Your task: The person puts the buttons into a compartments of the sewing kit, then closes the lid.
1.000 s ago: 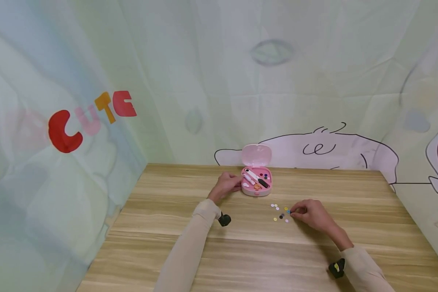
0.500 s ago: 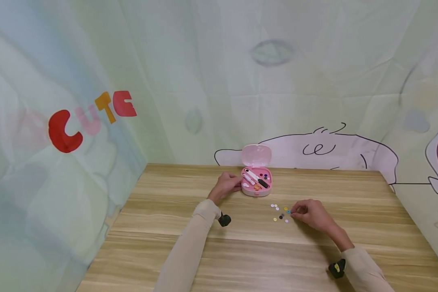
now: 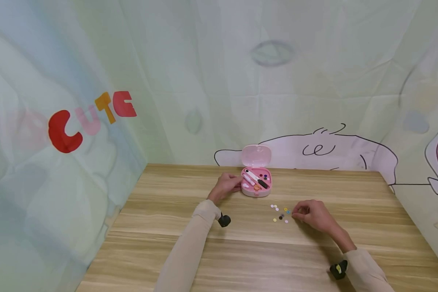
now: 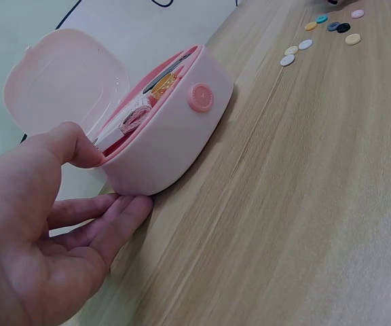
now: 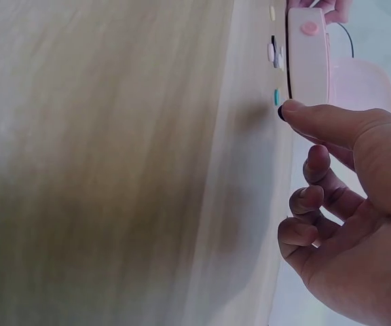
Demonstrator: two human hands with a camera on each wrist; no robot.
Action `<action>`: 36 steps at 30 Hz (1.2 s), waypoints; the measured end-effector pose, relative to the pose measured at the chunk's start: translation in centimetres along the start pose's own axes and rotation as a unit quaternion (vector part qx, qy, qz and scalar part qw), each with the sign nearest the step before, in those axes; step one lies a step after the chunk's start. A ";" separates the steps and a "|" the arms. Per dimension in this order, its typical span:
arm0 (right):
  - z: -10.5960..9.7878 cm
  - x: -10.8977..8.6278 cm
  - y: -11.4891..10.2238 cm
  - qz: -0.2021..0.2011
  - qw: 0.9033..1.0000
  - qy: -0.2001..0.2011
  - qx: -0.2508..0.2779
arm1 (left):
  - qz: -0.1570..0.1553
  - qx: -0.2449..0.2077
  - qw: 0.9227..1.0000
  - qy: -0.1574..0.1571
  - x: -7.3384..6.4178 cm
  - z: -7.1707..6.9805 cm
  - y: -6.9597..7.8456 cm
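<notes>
A pink sewing box (image 3: 256, 194) stands with its lid raised near the back edge of the table. My left hand (image 3: 226, 186) holds its left end; in the left wrist view the thumb (image 4: 80, 146) hooks over the rim and the other fingers touch the lower wall. Thumb and index finger of my right hand (image 3: 315, 215) pinch a small black button (image 5: 282, 113), of which only an edge shows. Just left of these fingertips lie several loose buttons, among them a turquoise button (image 3: 288, 212), a yellow button (image 3: 275, 220) and a black button (image 3: 280, 217).
Inside the box are a white-and-black tool (image 3: 256, 178), a tape measure-like pink-and-white item (image 4: 138, 117), an orange piece (image 3: 257, 187) and several dark buttons. The wooden table (image 3: 241, 259) meets a printed curtain (image 3: 204, 81) behind and at both sides.
My right hand has drawn back very slightly to the right, its fingertips a little farther from the turquoise button. The left hand and the box stay in place.
</notes>
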State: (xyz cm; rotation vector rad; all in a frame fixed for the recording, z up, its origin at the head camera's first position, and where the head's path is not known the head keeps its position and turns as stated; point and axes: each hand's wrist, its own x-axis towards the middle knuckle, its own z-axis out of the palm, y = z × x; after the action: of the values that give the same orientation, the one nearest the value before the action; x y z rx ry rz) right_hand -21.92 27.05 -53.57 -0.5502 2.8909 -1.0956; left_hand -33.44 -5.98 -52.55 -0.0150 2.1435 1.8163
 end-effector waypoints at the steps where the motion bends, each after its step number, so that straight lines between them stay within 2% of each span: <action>1: -0.1 0.0 -0.1 0.003 1.000 0.000 -0.001 | 0.001 0.001 1.000 0.001 0.0 0.0 0.0; 5: -0.3 0.1 -0.2 0.010 1.000 0.003 -0.005 | 0.005 -0.001 1.000 0.001 0.0 0.1 0.0; 15: -0.9 0.1 -0.9 -0.005 1.000 0.013 -0.012 | 0.000 0.006 1.000 0.006 -0.2 0.2 0.1; 22: -1.2 0.6 -0.7 -0.036 0.999 0.034 -0.010 | 0.000 0.009 1.000 0.006 -0.2 0.1 0.1; 36: -1.6 2.3 -1.9 0.000 1.000 0.024 -0.001 | 0.002 0.010 1.000 0.003 -0.3 0.1 0.2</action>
State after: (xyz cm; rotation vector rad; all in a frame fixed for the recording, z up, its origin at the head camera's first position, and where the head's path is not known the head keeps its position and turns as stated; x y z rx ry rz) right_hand -23.70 25.97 -50.87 -0.5321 2.9326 -1.1227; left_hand -33.14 -5.90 -52.29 -0.0111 2.1670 1.7975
